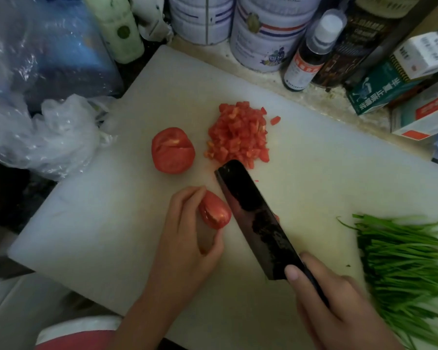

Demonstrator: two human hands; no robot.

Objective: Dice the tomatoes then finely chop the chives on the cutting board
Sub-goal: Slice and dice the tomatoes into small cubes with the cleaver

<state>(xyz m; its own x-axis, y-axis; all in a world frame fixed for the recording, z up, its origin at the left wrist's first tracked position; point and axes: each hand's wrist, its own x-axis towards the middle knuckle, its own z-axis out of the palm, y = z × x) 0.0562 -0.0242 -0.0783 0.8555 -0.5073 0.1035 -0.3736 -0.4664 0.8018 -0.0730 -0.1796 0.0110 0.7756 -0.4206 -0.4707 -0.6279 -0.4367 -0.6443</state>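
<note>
On the white cutting board [106, 223] my left hand [187, 238] pinches a tomato piece [214, 210] between fingertips and thumb. My right hand [339, 304] grips the handle of a dark cleaver [253, 218], whose blade stands edge-down right against the piece's right side. A larger tomato chunk [173, 150] sits farther back on the board. Beside it lies a pile of diced tomato [238, 133], just beyond the blade's tip. A bunch of long green chives [405, 263] lies uncut at the board's right end.
A crumpled clear plastic bag [46, 137] sits at the board's left edge. Behind the board stand tins [266, 34], a dark sauce bottle [306, 54], a green bottle [116, 26] and cartons [390, 84]. A white bowl rim [79, 327] shows near the front edge.
</note>
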